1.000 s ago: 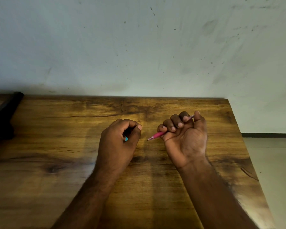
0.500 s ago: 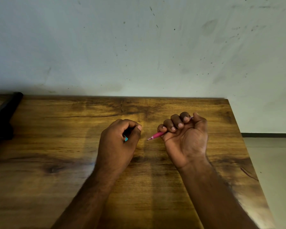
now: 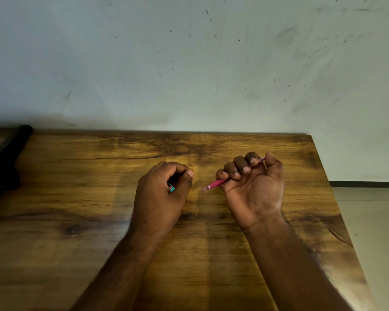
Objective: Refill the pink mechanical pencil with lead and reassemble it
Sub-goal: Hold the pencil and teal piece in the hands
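Note:
My right hand (image 3: 254, 189) grips the pink mechanical pencil (image 3: 215, 184) in a fist, palm turned up. The pencil's tip points left toward my left hand, and its pale rear end shows beside my thumb. My left hand (image 3: 162, 194) rests on the wooden table (image 3: 76, 198), fingers curled round a small teal object (image 3: 171, 188), probably the lead case; only a corner of it shows. The two hands are a short gap apart.
A black object (image 3: 7, 158) lies at the table's far left edge. The table's right edge runs diagonally near my right forearm, with floor beyond. A stained wall stands behind the table.
My right thumb dipped onto the pencil's rear end half a second ago and has lifted slightly again. The left hand has not moved.

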`<state>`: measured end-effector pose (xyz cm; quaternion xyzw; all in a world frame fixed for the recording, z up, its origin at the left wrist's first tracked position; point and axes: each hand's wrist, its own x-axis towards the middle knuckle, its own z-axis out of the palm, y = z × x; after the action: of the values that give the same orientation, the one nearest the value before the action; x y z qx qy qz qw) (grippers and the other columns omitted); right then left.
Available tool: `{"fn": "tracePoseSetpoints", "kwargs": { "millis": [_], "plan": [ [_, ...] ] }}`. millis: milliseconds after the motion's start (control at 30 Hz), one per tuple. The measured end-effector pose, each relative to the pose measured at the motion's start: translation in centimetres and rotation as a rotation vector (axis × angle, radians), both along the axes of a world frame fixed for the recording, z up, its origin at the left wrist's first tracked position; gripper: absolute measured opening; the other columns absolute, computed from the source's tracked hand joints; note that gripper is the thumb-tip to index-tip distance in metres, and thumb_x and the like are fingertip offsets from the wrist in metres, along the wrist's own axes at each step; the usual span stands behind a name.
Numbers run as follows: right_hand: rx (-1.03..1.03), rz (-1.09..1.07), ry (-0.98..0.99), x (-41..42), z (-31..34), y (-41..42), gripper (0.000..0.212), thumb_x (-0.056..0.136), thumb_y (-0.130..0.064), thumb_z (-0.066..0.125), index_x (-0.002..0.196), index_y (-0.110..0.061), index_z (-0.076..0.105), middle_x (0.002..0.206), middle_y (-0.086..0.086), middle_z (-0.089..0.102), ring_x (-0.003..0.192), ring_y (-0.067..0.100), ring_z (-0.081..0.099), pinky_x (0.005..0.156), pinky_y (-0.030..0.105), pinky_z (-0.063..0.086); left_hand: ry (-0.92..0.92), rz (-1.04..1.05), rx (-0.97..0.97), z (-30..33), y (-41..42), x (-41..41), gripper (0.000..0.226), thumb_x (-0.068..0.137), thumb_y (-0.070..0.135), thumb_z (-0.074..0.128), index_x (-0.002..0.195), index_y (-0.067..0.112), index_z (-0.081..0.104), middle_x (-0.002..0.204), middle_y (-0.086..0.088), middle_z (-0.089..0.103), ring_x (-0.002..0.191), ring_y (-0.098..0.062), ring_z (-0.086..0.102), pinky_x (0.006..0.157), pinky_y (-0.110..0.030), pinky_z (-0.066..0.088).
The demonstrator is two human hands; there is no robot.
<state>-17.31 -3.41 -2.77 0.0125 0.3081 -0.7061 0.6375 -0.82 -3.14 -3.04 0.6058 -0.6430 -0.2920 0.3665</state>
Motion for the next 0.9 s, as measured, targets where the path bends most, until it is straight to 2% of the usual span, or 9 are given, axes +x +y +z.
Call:
{"fn": "tracePoseSetpoints", "kwargs": {
  "millis": [100, 233, 367, 533, 667, 833, 900],
  "plan": [
    [-0.004, -0.001, 0.004, -0.02, -0.03, 0.0, 0.042, 0.1, -0.042, 0.037, 0.067, -0.019, 0.047, 0.062, -0.003, 0.033, 0.059, 0.014, 0.031, 0.062, 0.034, 0.032, -0.001, -0.001, 0.002, -0.02, -0.01, 0.01, 0.007, 0.093, 0.026, 0.069, 0.094, 0.022, 0.075, 0.085, 0.015, 0.068, 0.082, -0.002, 0.064, 0.07, -0.021, 0.053],
    [-0.011, 0.007, -0.019, -0.09, -0.06, 0.01, 0.043, 0.101, -0.048, 0.037, 0.07, -0.019, 0.047, 0.064, -0.003, 0.034, 0.059, 0.014, 0.031, 0.063, 0.033, 0.032, -0.004, -0.002, 0.002, -0.04, 0.01, 0.02, 0.007, 0.094, 0.027, 0.069, 0.094, 0.023, 0.075, 0.084, 0.016, 0.068, 0.082, -0.001, 0.064, 0.069, -0.02, 0.052],
    [-0.008, 0.0, 0.003, -0.12, -0.13, 0.03, 0.04, 0.1, -0.042, 0.036, 0.069, -0.02, 0.047, 0.063, -0.003, 0.033, 0.058, 0.014, 0.031, 0.062, 0.033, 0.032, -0.011, -0.003, -0.005, -0.15, -0.03, 0.01, 0.007, 0.094, 0.027, 0.069, 0.093, 0.024, 0.075, 0.084, 0.016, 0.068, 0.081, 0.0, 0.063, 0.069, -0.019, 0.052],
    [-0.009, 0.001, -0.024, -0.14, -0.04, 0.02, 0.045, 0.101, -0.05, 0.036, 0.07, -0.019, 0.048, 0.063, -0.003, 0.034, 0.058, 0.014, 0.032, 0.063, 0.033, 0.032, -0.005, -0.01, -0.006, -0.14, -0.06, -0.04, 0.006, 0.093, 0.027, 0.068, 0.092, 0.026, 0.074, 0.084, 0.016, 0.068, 0.081, 0.0, 0.063, 0.068, -0.017, 0.05],
    [0.003, -0.009, -0.009, -0.15, 0.08, -0.05, 0.04, 0.098, -0.041, 0.038, 0.067, -0.019, 0.047, 0.061, -0.003, 0.033, 0.057, 0.014, 0.03, 0.061, 0.033, 0.032, 0.0, -0.018, -0.007, -0.23, 0.01, 0.11, 0.009, 0.094, 0.029, 0.067, 0.093, 0.023, 0.075, 0.084, 0.015, 0.068, 0.082, -0.001, 0.064, 0.07, -0.02, 0.052],
    [0.005, -0.001, -0.023, -0.15, 0.05, -0.06, 0.047, 0.101, -0.051, 0.036, 0.069, -0.019, 0.048, 0.062, -0.003, 0.034, 0.057, 0.014, 0.031, 0.062, 0.033, 0.031, -0.014, -0.019, -0.007, -0.2, -0.02, 0.05, 0.008, 0.093, 0.029, 0.068, 0.094, 0.024, 0.075, 0.085, 0.017, 0.067, 0.083, -0.001, 0.064, 0.07, -0.017, 0.051],
    [0.002, 0.001, -0.016, -0.14, 0.0, -0.1, 0.045, 0.102, -0.048, 0.036, 0.069, -0.019, 0.047, 0.062, -0.003, 0.034, 0.057, 0.014, 0.03, 0.062, 0.033, 0.031, -0.013, -0.017, -0.003, -0.23, -0.02, 0.05, 0.009, 0.093, 0.029, 0.068, 0.094, 0.024, 0.075, 0.085, 0.017, 0.067, 0.084, -0.001, 0.064, 0.07, -0.016, 0.051]
  ]
}}
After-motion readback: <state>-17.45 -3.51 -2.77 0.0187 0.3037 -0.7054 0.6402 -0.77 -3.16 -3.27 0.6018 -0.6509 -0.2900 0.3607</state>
